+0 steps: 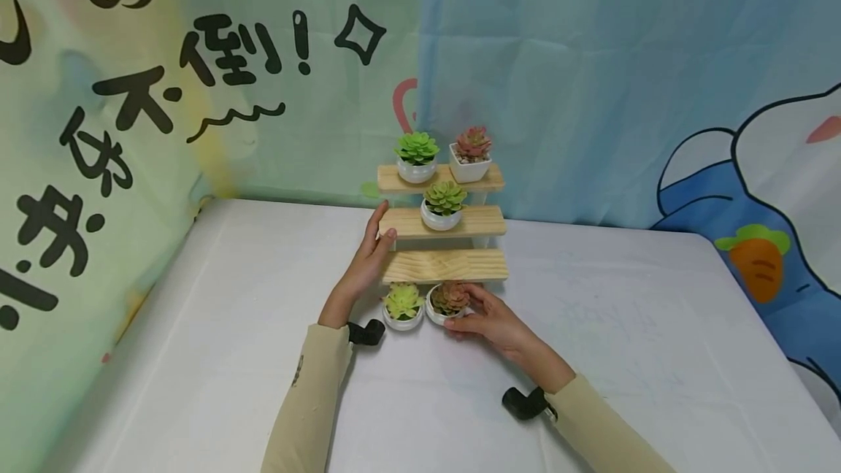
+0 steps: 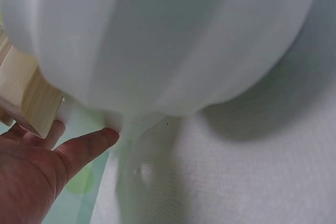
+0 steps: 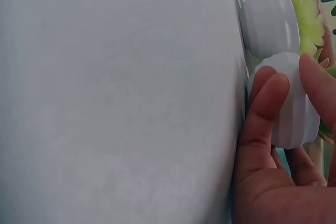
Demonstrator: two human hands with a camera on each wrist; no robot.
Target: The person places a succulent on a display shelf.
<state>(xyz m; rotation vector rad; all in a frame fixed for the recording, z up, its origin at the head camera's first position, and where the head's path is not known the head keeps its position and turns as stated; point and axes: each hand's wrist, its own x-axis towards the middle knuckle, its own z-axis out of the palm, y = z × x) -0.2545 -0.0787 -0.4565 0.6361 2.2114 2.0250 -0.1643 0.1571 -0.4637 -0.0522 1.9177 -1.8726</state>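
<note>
A three-tier wooden plant stand [image 1: 448, 266] stands on the table with several potted succulents on and before it. My left hand [image 1: 363, 261] rests against the left end of its middle board, index finger and thumb extended; in the left wrist view the fingers [image 2: 86, 148] reach past the end of a wooden board [image 2: 42, 103]. With my right hand [image 1: 493, 325] I grip the white round pot of a reddish-brown succulent [image 1: 450, 298] in front of the lowest board. The right wrist view shows fingers around that white pot [image 3: 289, 108].
Beside the gripped pot sits a yellow-green succulent [image 1: 404, 303]. The top board carries a green succulent [image 1: 417, 148] and a red one [image 1: 472, 144] in a square pot; the middle board holds another green succulent [image 1: 444, 199]. A white cloth covers the table [image 1: 631, 327]; printed curtains [image 1: 558, 79] hang behind.
</note>
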